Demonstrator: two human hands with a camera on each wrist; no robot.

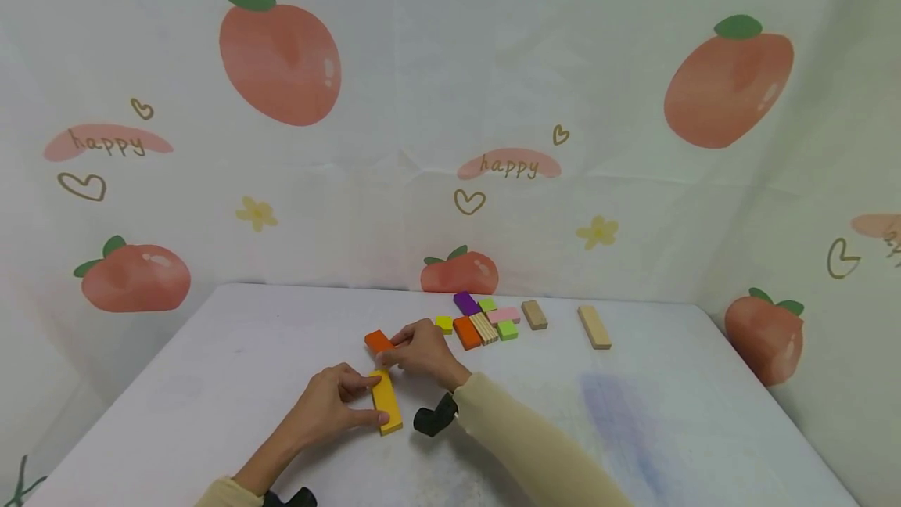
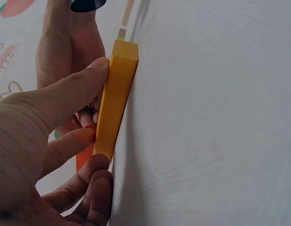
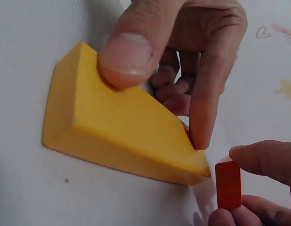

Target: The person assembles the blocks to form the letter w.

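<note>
A long yellow block (image 1: pixel 386 404) lies on the table, gripped by my left hand (image 1: pixel 331 401) with the thumb near its close end and the fingers at its far end. The same yellow block (image 3: pixel 131 127) fills much of the right wrist view. Just beyond it, my right hand (image 1: pixel 425 354) pinches an orange block (image 1: pixel 378 341) between thumb and fingers. In the right wrist view, the orange block (image 3: pixel 228 185) shows its small end face close to the yellow block's far end. From the left wrist, the orange block (image 2: pixel 84 160) is partly hidden behind fingers.
Right of my right hand is a cluster of blocks: purple (image 1: pixel 467 303), pink (image 1: pixel 504 315), orange (image 1: pixel 467 332), striped wood (image 1: pixel 483 329), green (image 1: pixel 507 329) and yellow (image 1: pixel 444 324). Two plain wooden blocks (image 1: pixel 534 315) (image 1: pixel 594 327) lie farther right. A printed cloth (image 1: pixel 394 100) hangs behind the table.
</note>
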